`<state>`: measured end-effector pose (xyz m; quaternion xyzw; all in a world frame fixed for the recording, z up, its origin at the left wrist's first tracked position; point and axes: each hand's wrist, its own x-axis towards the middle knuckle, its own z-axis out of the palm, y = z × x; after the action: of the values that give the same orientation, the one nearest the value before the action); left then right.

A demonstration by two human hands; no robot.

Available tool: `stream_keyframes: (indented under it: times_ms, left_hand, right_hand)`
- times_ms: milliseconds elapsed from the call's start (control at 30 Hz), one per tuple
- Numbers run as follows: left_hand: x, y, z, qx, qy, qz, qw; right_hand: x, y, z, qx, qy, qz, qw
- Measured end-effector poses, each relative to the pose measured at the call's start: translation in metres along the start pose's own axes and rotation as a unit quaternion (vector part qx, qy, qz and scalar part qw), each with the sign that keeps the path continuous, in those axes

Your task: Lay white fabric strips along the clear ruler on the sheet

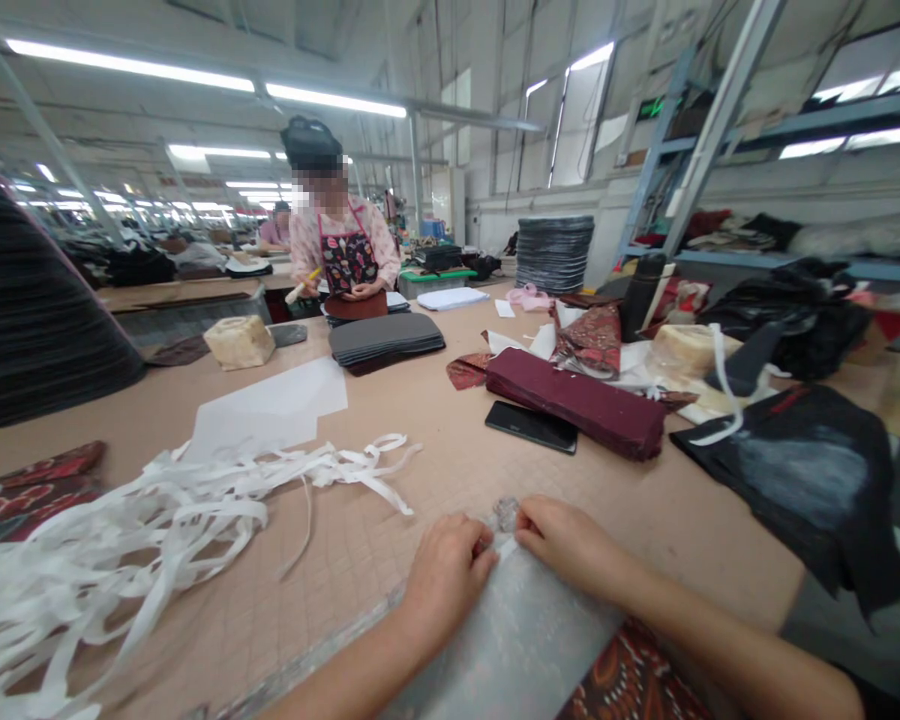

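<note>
A pale grey piece of fabric [525,640] lies in front of me at the table's near side. My left hand [450,565] is closed on its far edge, thumb against curled fingers. Just to the right, my right hand [566,540] pinches the same edge. A small crumpled, greyish bit [505,513] pokes up between the two hands; I cannot tell what it is. Red-brown patterned cloth [630,680] shows at the lower right, under my right forearm. Left of my hands spreads a tangled heap of white fabric strips [157,545].
Beyond my hands are a black phone [532,427] and a folded maroon cloth bundle [577,400]. Dark stacked pieces [386,342] lie farther back, before a co-worker [345,235] holding a brush. A tall dark stack [37,300] rises at left; a black bag [810,470] is at right.
</note>
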<state>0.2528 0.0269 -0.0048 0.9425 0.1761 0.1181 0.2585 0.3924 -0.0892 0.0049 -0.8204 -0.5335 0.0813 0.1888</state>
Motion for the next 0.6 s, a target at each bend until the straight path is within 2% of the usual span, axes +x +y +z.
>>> stream_keyframes:
  times_ms: [267, 433, 600]
  left_hand:
    - [-0.002, 0.0, 0.001, -0.02, 0.012, 0.001, 1.0]
    - [-0.002, -0.002, 0.003, -0.035, 0.012, -0.004, 0.999]
    - [-0.001, -0.005, 0.005, -0.044, 0.017, -0.004, 0.999]
  right_hand:
    - [-0.001, -0.011, 0.004, -0.06, 0.007, -0.003, 0.998]
    - [0.001, -0.007, -0.006, -0.038, -0.035, -0.014, 0.999]
    - [0.006, -0.009, -0.013, -0.076, -0.053, -0.019, 0.995]
